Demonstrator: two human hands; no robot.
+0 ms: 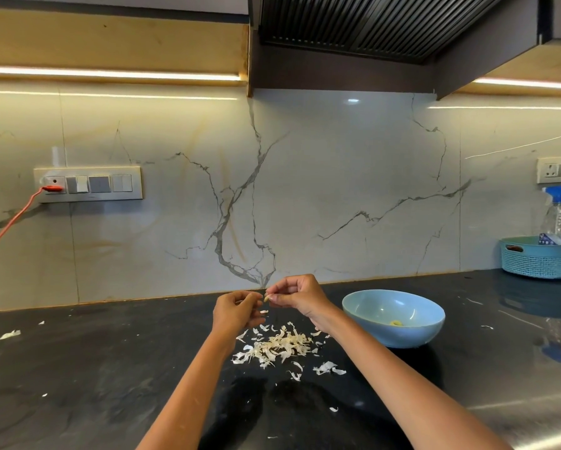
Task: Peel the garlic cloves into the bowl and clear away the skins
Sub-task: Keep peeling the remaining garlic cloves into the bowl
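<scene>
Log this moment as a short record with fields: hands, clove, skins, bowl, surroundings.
hands: left hand and right hand raised together above the counter, fingers curled
clove: garlic clove pinched between the fingertips of both hands
skins: pile of skins on the black counter under the hands, stray bits scattered around
bowl: blue bowl to the right of the pile, something small and yellowish inside
surroundings: teal basket with spray bottle far right; switch panel with orange cable on the left wall

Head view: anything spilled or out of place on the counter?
Papery white garlic skins are piled on the black stone counter left of the light blue bowl, with stray flakes scattered far left and right.
</scene>
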